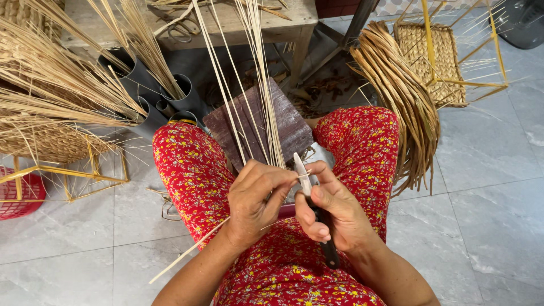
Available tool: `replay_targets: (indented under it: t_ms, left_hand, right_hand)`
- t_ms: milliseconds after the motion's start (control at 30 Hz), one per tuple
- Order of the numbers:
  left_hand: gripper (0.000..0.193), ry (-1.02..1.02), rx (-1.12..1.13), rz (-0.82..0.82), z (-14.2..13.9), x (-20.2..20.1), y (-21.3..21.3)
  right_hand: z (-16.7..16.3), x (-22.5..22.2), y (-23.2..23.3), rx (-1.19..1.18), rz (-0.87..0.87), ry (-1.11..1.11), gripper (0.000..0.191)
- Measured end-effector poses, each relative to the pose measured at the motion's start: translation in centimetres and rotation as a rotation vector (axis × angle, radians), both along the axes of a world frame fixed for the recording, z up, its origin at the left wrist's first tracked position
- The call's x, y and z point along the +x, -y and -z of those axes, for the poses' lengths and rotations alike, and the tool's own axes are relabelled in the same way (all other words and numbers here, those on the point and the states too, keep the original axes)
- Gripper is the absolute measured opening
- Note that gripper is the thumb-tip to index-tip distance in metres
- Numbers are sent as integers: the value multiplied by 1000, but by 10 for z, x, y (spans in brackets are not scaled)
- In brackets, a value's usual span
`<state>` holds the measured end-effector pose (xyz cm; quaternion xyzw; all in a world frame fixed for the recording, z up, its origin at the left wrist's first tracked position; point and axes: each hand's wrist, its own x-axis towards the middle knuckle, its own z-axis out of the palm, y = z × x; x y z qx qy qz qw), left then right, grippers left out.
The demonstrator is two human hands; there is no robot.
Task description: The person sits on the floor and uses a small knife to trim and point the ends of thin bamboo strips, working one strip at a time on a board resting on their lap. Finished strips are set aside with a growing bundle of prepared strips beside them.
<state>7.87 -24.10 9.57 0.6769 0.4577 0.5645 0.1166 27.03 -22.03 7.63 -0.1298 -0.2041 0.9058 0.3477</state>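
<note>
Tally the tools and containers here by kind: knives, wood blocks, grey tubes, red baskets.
Knife, in the right hand: 1
Wood block: 1
Grey tubes holding reeds: 4
Red basket: 1
Total: 7

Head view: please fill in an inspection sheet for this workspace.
Surface: grey tiled floor; dark wooden block between the knees.
Job's things: thin cane strips in left hand; knife in right hand, blade at the strips.
Clutter: bent bundle of flat strips, woven panel on yellow frame, grey tubes of straw, red basket, scissors.
Grippers: both hands closed, gripping.
Cables: nothing seen.
Surroundings: wooden bench, straw heap.
</note>
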Motion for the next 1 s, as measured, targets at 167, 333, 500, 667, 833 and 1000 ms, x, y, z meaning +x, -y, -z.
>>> replay_targets:
  t_ms: [167,333,500,667,833,1000]
  left_hand:
    - [23,-10,-190,115,-14,-7,-2]
    - [19,-26,-416,204,-16,-17,3]
    - [14,-40,-261,120,-4,-14,-2]
    - [14,-51,-261,88,-1,-14,-6]
    - [21,-80,-354,179,-6,-24,-5]
    - [23,-81,-556,192,-5,-27,-1]
  right_hand:
    - [1,6,-6,38,91,57,30]
    - [1,17,-14,57,127,-1,30]
    - [12,1,-13,9,50,98,29]
    - [17,-11,-15,-14,-11,127,35]
    - [12,-3,-19,-22,22,201,38]
    - [8,13,-32,13,141,37,32]
